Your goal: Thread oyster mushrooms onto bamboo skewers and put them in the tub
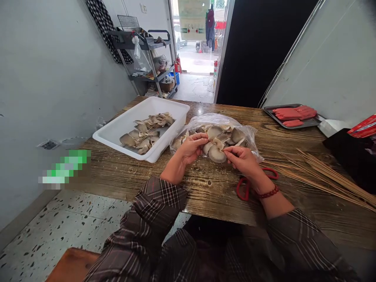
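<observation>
Between my two hands is a small cluster of oyster mushrooms [217, 154], held in front of a clear plastic bag [219, 117]. My left hand [192, 148] pinches the cluster at its left side, fingers closed. On the other side my right hand [240, 158] grips the cap's edge between thumb and fingers. More oyster mushrooms [237, 135] fill the bag behind. To the left stands a white plastic tub [117, 143] with mushrooms [143, 135] lying in it, apparently threaded in rows. Red-handled scissors [243, 190] lie partly under my right wrist.
Bamboo skewers [331, 172] are spread on the wooden table [188, 188] at right. Beyond them sit a dark tray [286, 124] of pinkish-red food pieces and a black box [349, 156]. A grey cart [143, 45] stands by the left wall, near a doorway.
</observation>
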Motion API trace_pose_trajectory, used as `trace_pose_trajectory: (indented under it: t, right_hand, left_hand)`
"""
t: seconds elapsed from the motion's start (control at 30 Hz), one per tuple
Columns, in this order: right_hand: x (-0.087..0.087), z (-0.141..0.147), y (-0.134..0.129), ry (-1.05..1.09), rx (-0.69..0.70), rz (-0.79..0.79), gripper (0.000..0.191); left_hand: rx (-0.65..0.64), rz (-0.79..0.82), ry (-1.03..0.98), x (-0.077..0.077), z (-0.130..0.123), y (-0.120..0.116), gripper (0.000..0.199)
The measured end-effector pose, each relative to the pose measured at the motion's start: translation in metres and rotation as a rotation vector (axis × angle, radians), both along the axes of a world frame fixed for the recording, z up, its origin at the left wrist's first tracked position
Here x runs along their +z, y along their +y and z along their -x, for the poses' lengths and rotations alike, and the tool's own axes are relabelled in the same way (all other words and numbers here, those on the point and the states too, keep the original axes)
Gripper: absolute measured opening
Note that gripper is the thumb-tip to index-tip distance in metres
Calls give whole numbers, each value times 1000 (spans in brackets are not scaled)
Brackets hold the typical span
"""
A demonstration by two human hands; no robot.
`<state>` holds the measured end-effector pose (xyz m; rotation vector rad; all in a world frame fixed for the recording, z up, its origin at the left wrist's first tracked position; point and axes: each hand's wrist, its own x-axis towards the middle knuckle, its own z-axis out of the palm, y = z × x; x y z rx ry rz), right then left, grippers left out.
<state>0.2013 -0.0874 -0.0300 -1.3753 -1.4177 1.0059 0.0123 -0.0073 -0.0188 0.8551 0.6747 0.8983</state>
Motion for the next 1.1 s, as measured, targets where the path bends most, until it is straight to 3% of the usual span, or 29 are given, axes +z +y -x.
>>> trace_pose_trajectory:
  t: [0.27, 0.43, 0.63, 0.73, 0.9, 1.1]
  right_hand:
    - [-1, 2, 0, 39, -27, 25, 44]
    - [-1, 2, 0, 67, -37, 44, 44]
    - [-2, -1, 1, 38, 26, 16, 45]
    - [-5, -1, 2, -52, 12, -60, 40]
    - [-12, 6, -1, -288, -70, -333, 24]
    - [-16, 14, -5, -433, -119, -408, 27]
  left_hand:
    - [52, -54, -7, 4, -6, -4, 22]
    - [23, -98, -23, 4, -7, -5, 32]
    - [88, -110, 12, 2, -7, -4, 27]
    - [122, -77, 18, 0, -7, -2, 27]
    - [126, -7, 18, -5, -9, -1, 30]
    - [165, -58, 52, -3, -13, -6, 34]
